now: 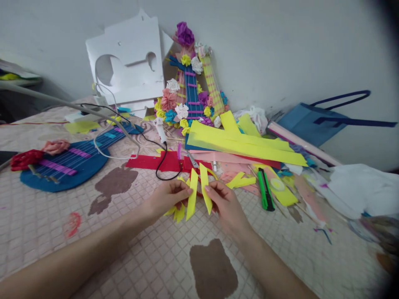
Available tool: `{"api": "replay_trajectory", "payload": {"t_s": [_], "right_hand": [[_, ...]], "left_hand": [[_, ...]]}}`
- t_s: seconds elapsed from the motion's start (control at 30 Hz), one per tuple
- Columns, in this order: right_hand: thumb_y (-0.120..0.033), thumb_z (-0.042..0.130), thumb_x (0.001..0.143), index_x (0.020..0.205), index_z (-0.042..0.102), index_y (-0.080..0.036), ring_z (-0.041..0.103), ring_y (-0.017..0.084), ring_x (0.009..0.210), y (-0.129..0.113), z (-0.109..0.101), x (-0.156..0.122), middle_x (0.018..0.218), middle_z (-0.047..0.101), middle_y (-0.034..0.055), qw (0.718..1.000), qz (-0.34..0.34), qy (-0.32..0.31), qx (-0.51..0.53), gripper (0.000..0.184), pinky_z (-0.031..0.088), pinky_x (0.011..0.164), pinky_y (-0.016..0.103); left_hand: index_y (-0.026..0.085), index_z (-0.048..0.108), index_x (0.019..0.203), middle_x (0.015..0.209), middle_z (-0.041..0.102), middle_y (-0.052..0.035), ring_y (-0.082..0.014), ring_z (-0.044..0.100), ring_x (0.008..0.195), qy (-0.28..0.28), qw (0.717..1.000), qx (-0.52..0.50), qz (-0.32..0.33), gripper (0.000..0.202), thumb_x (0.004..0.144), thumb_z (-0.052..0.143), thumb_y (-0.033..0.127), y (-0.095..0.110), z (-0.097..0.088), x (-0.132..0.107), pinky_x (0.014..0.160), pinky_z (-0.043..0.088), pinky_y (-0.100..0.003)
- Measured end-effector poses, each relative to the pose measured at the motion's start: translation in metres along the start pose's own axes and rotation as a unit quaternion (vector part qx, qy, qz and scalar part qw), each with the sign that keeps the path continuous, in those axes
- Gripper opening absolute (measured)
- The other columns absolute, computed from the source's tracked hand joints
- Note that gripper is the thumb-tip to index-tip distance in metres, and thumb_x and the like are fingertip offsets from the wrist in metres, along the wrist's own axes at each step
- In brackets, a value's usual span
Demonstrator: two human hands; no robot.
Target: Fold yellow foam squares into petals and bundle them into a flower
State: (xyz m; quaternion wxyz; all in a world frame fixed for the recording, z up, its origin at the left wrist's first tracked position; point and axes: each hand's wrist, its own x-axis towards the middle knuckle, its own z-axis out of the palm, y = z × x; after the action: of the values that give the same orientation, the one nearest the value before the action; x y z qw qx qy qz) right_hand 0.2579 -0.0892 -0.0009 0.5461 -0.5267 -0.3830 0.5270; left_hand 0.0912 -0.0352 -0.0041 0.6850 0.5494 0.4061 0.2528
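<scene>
Between thumb and fingers, my left hand [170, 195] pinches a slanted-end yellow paper strip [192, 193]. A similar yellow strip [205, 187] is pinched in my right hand [226, 203]. The two strips stand upright side by side with a narrow gap. Below and behind my left hand lie several small yellow pieces [179, 214], partly covered by it. Scissors [192, 160] lie just beyond the strips, their handles partly hidden. More cut yellow strips [241, 181] rest right of my right hand, near a green utility knife [264, 191].
Red paper [146, 162] and long yellow sheets [246, 143] lie beyond my hands. A glue gun [160, 131] with a black cord is behind them. On the left lies a blue toy guitar [67, 166]; flower-covered guitars [191, 91] lean on the wall beside white foam board [134, 45]. A blue bag [311, 122] stands right.
</scene>
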Motion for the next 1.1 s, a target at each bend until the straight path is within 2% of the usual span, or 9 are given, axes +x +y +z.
{"api": "replay_trajectory", "payload": {"t_s": [0.23, 0.8, 1.1], "right_hand": [[-0.041, 0.068, 0.074, 0.07, 0.053, -0.017, 0.033, 0.004, 0.039, 0.005, 0.001, 0.0, 0.05, 0.042, -0.0084, 1.0, 0.013, -0.004, -0.02, 0.028, 0.025, 0.035, 0.016], [-0.041, 0.065, 0.077, 0.074, 0.053, -0.018, 0.036, 0.004, 0.037, 0.012, 0.005, 0.0, 0.052, 0.046, -0.0076, 0.999, -0.003, -0.019, -0.047, 0.025, 0.027, 0.032, 0.015], [-0.042, 0.059, 0.081, 0.075, 0.053, -0.018, 0.043, 0.006, 0.038, 0.009, 0.005, -0.002, 0.048, 0.048, -0.0071, 0.996, -0.008, -0.041, -0.079, 0.025, 0.035, 0.036, 0.017]], "left_hand": [[0.013, 0.057, 0.075, 0.059, 0.055, 0.0032, -0.0053, 0.046, 0.049, 0.002, 0.999, -0.051, -0.003, 0.036, 0.071, 0.069, 0.047, -0.004, -0.001, 0.002, 0.049, 0.034, -0.018], [0.014, 0.056, 0.075, 0.056, 0.056, 0.0036, -0.0058, 0.047, 0.047, 0.015, 0.999, -0.032, -0.004, 0.038, 0.07, 0.067, 0.05, -0.004, 0.004, 0.003, 0.047, 0.034, -0.018], [0.015, 0.054, 0.073, 0.053, 0.053, 0.0047, -0.0057, 0.045, 0.045, 0.014, 0.999, -0.044, 0.002, 0.034, 0.07, 0.067, 0.046, -0.004, 0.005, 0.003, 0.045, 0.033, -0.018]]}}
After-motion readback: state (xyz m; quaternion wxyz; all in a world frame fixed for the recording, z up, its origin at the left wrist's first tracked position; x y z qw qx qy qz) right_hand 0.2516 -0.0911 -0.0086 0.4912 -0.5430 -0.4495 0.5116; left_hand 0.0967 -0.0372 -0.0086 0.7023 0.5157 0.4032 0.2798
